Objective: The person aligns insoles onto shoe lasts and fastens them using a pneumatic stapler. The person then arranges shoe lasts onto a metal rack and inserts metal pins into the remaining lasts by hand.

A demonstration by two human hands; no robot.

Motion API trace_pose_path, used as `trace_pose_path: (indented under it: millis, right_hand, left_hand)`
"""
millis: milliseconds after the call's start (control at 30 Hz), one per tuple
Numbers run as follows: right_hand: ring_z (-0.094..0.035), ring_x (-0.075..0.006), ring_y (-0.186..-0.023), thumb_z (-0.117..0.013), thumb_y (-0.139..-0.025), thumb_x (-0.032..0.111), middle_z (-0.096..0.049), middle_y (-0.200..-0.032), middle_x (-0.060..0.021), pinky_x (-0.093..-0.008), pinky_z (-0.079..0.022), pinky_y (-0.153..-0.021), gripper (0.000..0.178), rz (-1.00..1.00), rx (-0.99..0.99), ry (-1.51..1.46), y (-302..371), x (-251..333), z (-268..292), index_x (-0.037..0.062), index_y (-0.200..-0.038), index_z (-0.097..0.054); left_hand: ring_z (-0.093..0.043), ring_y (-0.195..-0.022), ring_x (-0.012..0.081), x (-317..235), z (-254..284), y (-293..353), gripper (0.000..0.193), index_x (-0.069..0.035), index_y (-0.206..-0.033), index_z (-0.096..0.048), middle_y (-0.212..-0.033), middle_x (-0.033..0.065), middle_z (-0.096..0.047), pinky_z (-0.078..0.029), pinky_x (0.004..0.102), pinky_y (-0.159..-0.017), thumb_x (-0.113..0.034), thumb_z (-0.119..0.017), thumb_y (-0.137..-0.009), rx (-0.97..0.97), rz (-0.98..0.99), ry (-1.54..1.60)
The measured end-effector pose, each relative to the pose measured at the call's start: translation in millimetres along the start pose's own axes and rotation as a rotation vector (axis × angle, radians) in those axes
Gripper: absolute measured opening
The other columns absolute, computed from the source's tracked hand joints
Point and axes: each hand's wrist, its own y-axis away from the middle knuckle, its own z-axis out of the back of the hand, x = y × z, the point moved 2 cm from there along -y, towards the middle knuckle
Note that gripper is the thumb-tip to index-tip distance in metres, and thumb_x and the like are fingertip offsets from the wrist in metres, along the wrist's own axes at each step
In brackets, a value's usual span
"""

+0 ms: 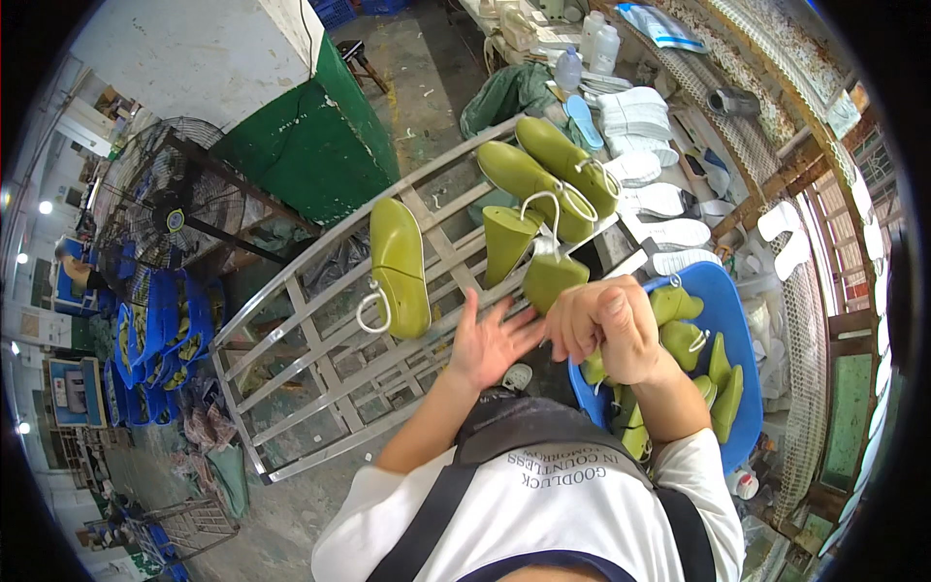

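Observation:
My left hand [493, 344] is open with its fingers spread, close to the metal rack's near edge. Beside it, my right hand [609, 328] is closed, its fingers curled; whatever it grips, if anything, is hidden. Just beyond that hand is an olive-green shoe last [553, 279], partly covered by the fingers; I cannot tell whether they touch. Another shoe last [400, 262] with a white cord loop lies on the rack at left. Farther up are an upright last [508, 238] and a pair of lasts [519, 173] with white loops.
The slatted metal rack [364, 383] slants across the middle. Under my right forearm stands a blue tub [747, 388] of lasts. White insoles [640, 121] and bottles [603, 50] line the bench at right. A large fan [179, 209] and blue crates [145, 335] stand at left.

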Motion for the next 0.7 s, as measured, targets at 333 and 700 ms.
trace_pose_path:
  millis: [333, 700]
  right_hand:
    - [-0.062, -0.0287, -0.098, -0.079, -0.067, 0.031, -0.062, -0.104, -0.0216, -0.0365, -0.048, -0.086, 0.081, -0.687, -0.416, 1.045, 58, -78, 56, -0.0004, -0.13, -0.04]
    - [-0.043, -0.0044, -0.05, -0.059, -0.09, 0.034, -0.048, -0.053, 0.0016, -0.0249, -0.036, -0.046, 0.041, -0.727, -0.26, 0.557, 72, -36, 21, 0.0015, -0.064, -0.059]
  left_hand:
    - [-0.058, -0.105, 0.0286, -9, 9, -52, 0.058, -0.001, -0.127, -0.043, -0.116, 0.0151, -0.055, -0.048, 0.0407, -0.092, -0.044, -0.055, -0.089, -0.026, 0.051, -0.332]
    - [-0.056, -0.108, 0.0293, -7, -1, -46, 0.096, 0.005, -0.123, -0.046, -0.115, 0.0179, -0.056, -0.047, 0.0424, -0.094, -0.076, -0.052, -0.073, 0.037, 0.147, -0.36]
